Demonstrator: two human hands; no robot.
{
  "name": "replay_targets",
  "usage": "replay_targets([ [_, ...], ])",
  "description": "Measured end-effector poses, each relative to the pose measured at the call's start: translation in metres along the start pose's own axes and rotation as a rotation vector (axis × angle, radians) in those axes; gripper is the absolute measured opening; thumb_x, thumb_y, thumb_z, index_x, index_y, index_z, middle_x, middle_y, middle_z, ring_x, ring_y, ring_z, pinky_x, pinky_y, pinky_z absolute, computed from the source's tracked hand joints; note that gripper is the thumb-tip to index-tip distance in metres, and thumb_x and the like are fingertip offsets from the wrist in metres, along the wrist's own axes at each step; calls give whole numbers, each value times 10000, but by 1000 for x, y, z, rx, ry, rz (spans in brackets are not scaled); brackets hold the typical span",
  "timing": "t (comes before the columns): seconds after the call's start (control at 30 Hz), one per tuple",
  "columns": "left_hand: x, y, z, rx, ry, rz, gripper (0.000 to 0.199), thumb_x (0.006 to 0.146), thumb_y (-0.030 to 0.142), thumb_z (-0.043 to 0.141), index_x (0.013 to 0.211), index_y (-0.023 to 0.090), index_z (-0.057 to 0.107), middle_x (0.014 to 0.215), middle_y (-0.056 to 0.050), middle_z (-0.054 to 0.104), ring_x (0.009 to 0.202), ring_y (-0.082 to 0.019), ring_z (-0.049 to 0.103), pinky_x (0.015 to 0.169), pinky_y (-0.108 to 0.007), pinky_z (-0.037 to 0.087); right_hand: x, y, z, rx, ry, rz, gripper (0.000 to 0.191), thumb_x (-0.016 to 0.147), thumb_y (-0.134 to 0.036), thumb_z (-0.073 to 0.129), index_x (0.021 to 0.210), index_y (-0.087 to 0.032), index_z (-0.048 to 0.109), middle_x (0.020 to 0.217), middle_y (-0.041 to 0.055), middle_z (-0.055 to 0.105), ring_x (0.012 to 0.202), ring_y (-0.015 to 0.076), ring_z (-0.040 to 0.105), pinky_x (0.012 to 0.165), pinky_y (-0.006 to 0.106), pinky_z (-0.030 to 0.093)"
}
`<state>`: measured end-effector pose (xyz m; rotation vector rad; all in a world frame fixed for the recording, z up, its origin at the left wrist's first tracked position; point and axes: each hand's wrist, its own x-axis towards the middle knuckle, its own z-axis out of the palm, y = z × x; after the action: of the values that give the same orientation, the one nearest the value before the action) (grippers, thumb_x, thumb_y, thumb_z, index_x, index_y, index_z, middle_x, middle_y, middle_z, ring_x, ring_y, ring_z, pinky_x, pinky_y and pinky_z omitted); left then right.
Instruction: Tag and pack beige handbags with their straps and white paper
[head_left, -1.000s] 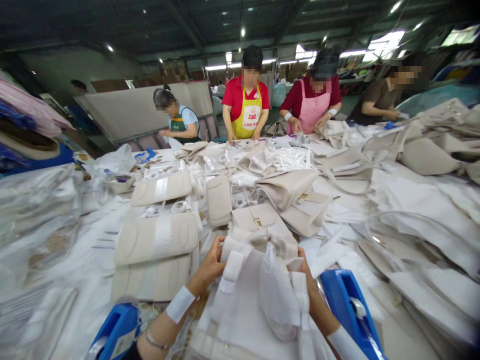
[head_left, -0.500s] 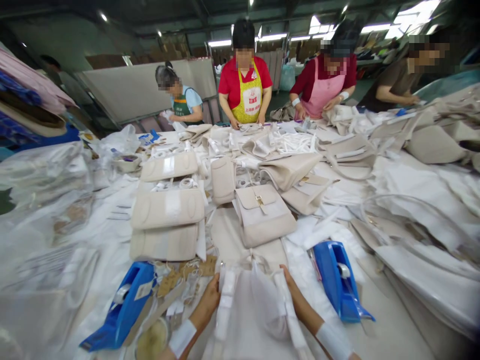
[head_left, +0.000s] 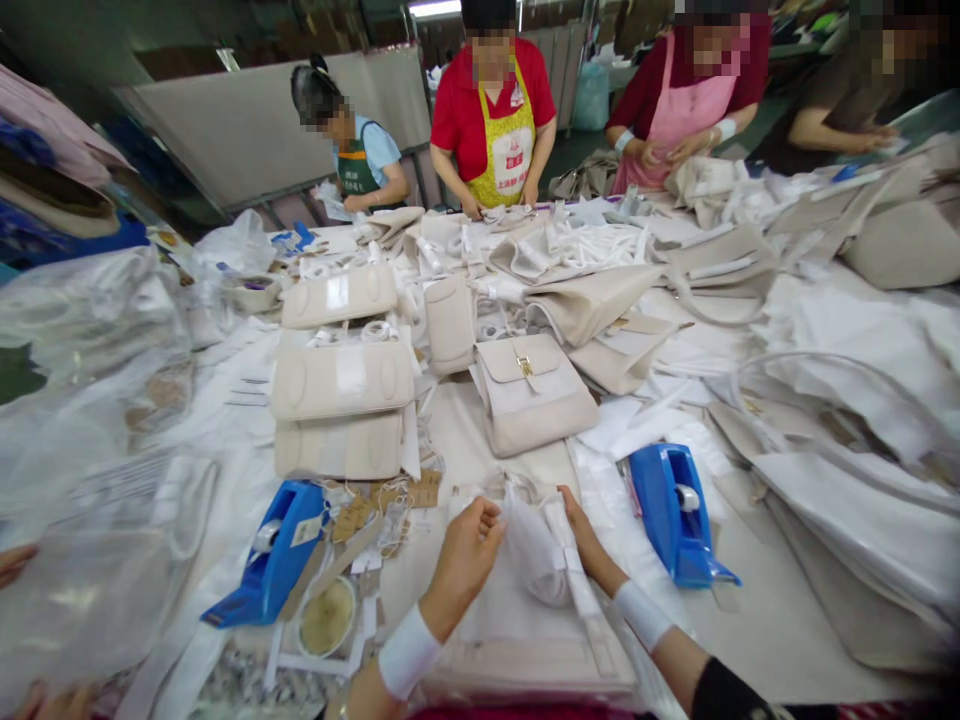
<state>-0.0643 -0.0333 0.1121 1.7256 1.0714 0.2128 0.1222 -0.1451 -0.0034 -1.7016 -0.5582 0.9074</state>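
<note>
A cream handbag [head_left: 517, 635] lies in front of me, with a white-wrapped strap [head_left: 576, 565] along its right side. A translucent white pouch [head_left: 536, 555] rests on its upper middle. My left hand [head_left: 471, 550] is over the bag's upper left, fingers curled together beside the pouch; what they pinch, if anything, is too small to make out. My right hand [head_left: 589, 545] grips the bag's upper right edge by the wrapped strap, its fingers partly hidden. White bands circle both wrists.
Blue tape dispensers stand left [head_left: 274, 550] and right [head_left: 675, 515]. Tan tags [head_left: 356, 515] and a tape roll [head_left: 328, 617] lie at left. A buckled cream bag [head_left: 536, 390] sits ahead among other bags. Another person's hands reach in at far left; several co-workers stand across the table.
My left hand has left the bag's left edge and moved inward and up beside the pouch. My right hand stays at the right edge. The view has tilted down; another person's hands appear at left.
</note>
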Motion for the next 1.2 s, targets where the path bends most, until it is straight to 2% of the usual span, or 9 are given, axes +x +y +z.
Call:
replay_targets([
  [0.1,6,19,31,235,14,-106,341,870,447,539,1048,159,510,829,-90,662,818,-275,655,754,-366,466,1,-1,1,-2,-10,-8,469,675,-531,585,1037,-235,568,829,30,663,823,244,619,833,389,518],
  [0.2,18,23,45,406,16,-159,442,862,476,558,1132,135,476,958,-170,666,955,-343,648,811,-405,441,2,1,2,-2,-12,-19,458,682,-463,590,1063,-212,558,822,19,645,862,241,613,856,384,500],
  [0.27,26,20,47,409,-1,-175,397,840,372,599,1130,131,475,999,-187,656,1008,-353,633,844,-414,432,2,4,3,3,-8,-19,431,698,-443,578,1061,-212,552,821,12,640,868,234,609,865,376,490],
  [0.33,32,14,46,372,-23,-201,338,799,233,615,1096,143,480,939,-144,656,964,-323,643,826,-397,445,2,6,3,11,-11,-13,394,716,-433,562,1048,-221,546,779,-2,631,817,222,604,833,363,493],
  [0.43,39,6,39,273,-66,-239,263,780,120,554,1024,178,474,775,-31,619,784,-230,651,695,-315,479,1,6,2,18,-24,-2,375,709,-383,574,1047,-226,532,709,-28,609,713,203,580,760,342,494],
  [0.53,43,2,31,137,-124,-241,163,801,132,500,945,197,462,643,43,549,606,-163,596,545,-241,458,0,4,1,19,-22,-5,355,697,-342,572,1029,-227,523,702,-34,603,690,194,566,743,332,483],
  [0.73,47,-7,20,-36,-153,-146,56,788,229,531,799,194,488,501,95,411,428,-89,399,433,-180,326,6,8,1,-9,-18,-22,287,692,-345,556,952,-233,510,700,-28,600,695,199,567,714,325,464],
  [1.0,48,-27,21,64,-123,45,47,789,204,515,818,178,542,496,83,457,434,-81,402,445,-180,283,16,35,1,-30,-37,-110,210,704,-356,587,857,-223,531,695,-23,608,670,190,562,635,301,435],
  [1.2,45,-34,30,185,-11,189,70,783,159,569,713,154,571,523,61,503,453,-65,424,442,-172,277,30,60,0,1,-18,-267,206,779,-428,574,806,-224,574,732,8,647,752,213,594,719,335,484],
])
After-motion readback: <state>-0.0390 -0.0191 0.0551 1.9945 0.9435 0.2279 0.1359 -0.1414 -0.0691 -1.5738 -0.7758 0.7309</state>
